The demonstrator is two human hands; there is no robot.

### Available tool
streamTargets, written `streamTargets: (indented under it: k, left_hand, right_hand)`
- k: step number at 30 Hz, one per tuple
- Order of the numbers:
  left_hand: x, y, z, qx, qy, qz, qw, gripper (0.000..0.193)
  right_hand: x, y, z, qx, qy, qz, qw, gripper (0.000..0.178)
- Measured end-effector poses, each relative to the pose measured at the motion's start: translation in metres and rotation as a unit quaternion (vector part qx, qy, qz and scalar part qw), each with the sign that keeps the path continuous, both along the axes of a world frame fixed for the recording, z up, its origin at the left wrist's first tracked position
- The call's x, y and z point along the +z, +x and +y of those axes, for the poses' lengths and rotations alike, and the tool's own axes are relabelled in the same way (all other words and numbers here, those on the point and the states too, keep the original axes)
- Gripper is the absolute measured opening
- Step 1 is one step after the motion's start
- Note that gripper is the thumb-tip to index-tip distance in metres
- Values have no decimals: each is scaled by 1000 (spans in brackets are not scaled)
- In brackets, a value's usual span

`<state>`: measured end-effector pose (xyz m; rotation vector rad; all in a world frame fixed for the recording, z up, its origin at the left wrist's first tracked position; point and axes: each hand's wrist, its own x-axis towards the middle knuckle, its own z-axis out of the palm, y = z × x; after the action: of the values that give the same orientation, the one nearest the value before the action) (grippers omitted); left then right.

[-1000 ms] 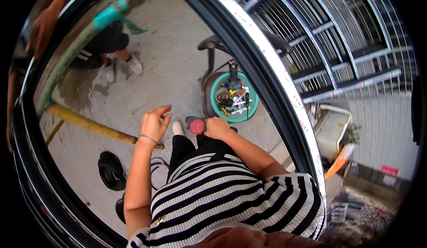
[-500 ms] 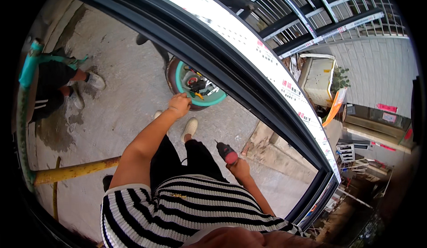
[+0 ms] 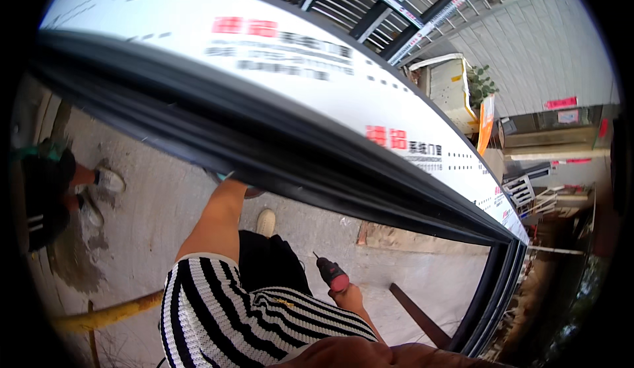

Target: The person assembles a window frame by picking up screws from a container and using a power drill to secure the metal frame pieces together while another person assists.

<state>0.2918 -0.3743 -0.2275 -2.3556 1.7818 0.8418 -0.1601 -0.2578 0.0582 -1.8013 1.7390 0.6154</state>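
My right hand (image 3: 348, 297) is closed round the handle of a red and black cordless drill (image 3: 331, 274), its bit pointing up and to the left. My left forearm (image 3: 221, 216) reaches forward beneath a large black metal frame (image 3: 290, 176) with white printed film (image 3: 317, 44) along its outer face. That frame hides my left hand. Beside the left wrist only slivers of a tub show: a teal rim (image 3: 214, 176) and a brown edge (image 3: 254, 193). The tub's contents are out of sight.
At the left stands another person, with dark shorts and light shoes (image 3: 109, 180). A yellow pipe (image 3: 119, 312) runs low at the left. A dark brown bar (image 3: 419, 315) slants at the lower right. Beyond the frame are stacked metal frames (image 3: 370, 5) and a planter box (image 3: 449, 91).
The black frame has come closer across the view and now covers my left hand and most of the tub with tools. The drill stays in my right hand, slightly lower.
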Motion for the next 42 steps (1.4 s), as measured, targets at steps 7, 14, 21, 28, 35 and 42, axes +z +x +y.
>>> streamTargets:
  k: [7,14,21,28,35,42]
  left_hand:
    - [-71,-6,-8,-94,-49,-139,985,42]
    - [-98,12,-57,-197,-153,-265,931,31]
    - [-69,19,-72,-272,-47,-256,926,30]
    - [-1,37,-53,-192,-128,-96,968,17]
    - [38,52,-52,25,-110,195,974,21]
    - [82,-77,19,22,135,512,848,16]
  right_hand:
    - [3,7,24,-96,-10,-2,995,41]
    - [61,30,36,-204,-23,9,979,41]
    - [63,40,94,-358,-115,-54,925,40]
    - [87,58,134,-454,-119,-50,882,38]
    - [127,65,158,-479,-188,-129,848,37]
    - [166,47,181,-530,-450,-254,672,31]
